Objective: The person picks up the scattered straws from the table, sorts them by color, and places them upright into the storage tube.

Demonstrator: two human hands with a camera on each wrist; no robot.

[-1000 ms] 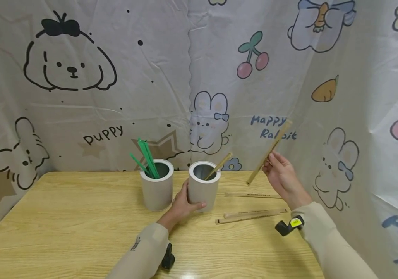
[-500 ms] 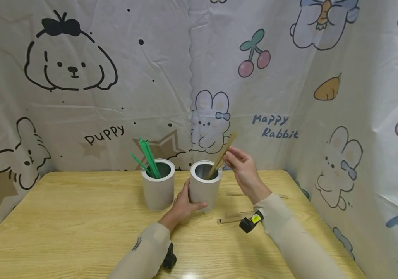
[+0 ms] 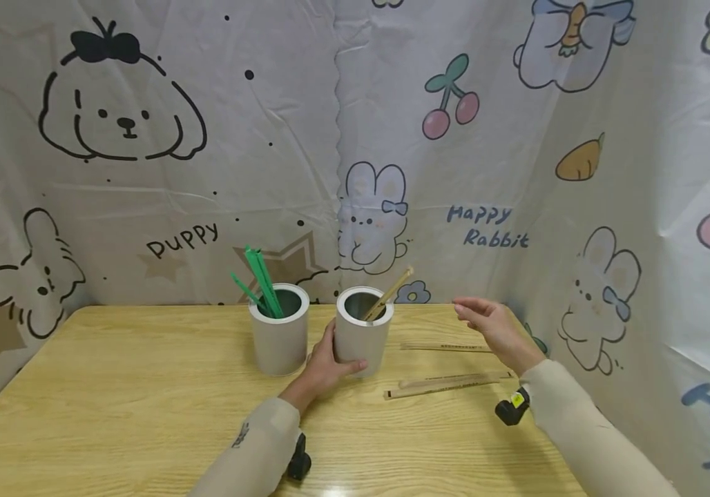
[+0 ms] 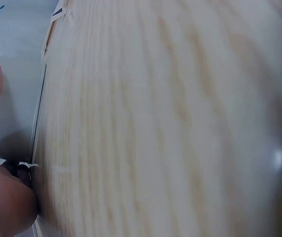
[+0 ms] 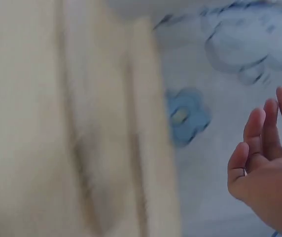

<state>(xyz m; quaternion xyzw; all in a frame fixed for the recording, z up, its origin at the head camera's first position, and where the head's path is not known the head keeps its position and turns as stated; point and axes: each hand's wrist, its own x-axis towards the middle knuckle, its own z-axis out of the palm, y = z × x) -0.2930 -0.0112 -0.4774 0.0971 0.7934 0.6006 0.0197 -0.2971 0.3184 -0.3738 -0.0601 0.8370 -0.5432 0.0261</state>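
My left hand (image 3: 324, 369) grips the lower side of a pale, white-rimmed cylindrical holder (image 3: 372, 339), its thumb across the front. In the left wrist view that thumb lies along the wall of the holder (image 4: 20, 94). Slim tan paper-wrapped sticks (image 3: 390, 293) lean out of this holder to the right. My right hand (image 3: 501, 333) hovers over the table to the right, holding nothing. In the right wrist view the fingers of this hand (image 5: 269, 170) are spread and loosely bent. Below it lie more tan sticks (image 3: 448, 347) with dark print.
A matching holder (image 3: 280, 345) stands just left, with several green sticks (image 3: 266, 286) leaning in it. Two tan sticks (image 3: 448, 385) lie close together nearer the front of the wood-grain table (image 3: 144, 407). A cartoon-printed curtain (image 3: 268, 166) hangs behind and at the sides.
My right hand carried a tan stick left to the gripped holder, let go of it inside, and moved back right without it. The left hand kept its hold.
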